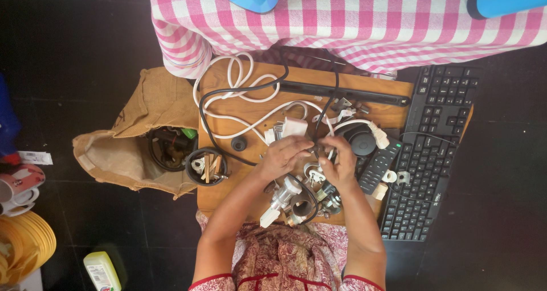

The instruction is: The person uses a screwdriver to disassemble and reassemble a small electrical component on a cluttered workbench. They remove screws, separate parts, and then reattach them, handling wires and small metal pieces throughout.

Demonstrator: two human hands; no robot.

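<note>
A: Over the wooden board (216, 194), what is held by each hand?

B: A small part, too hidden to identify, is pinched between the left hand (281, 157) and right hand (340, 161), both narrowly closed.

A: What is shown around them?

B: A white cable (239, 94) beyond; a black keyboard (433, 154) at right.

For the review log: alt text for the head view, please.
Seen from above, a person's left hand and right hand meet over a wooden board cluttered with cables and small parts. A black keyboard lies right, a burlap bag left.
</note>
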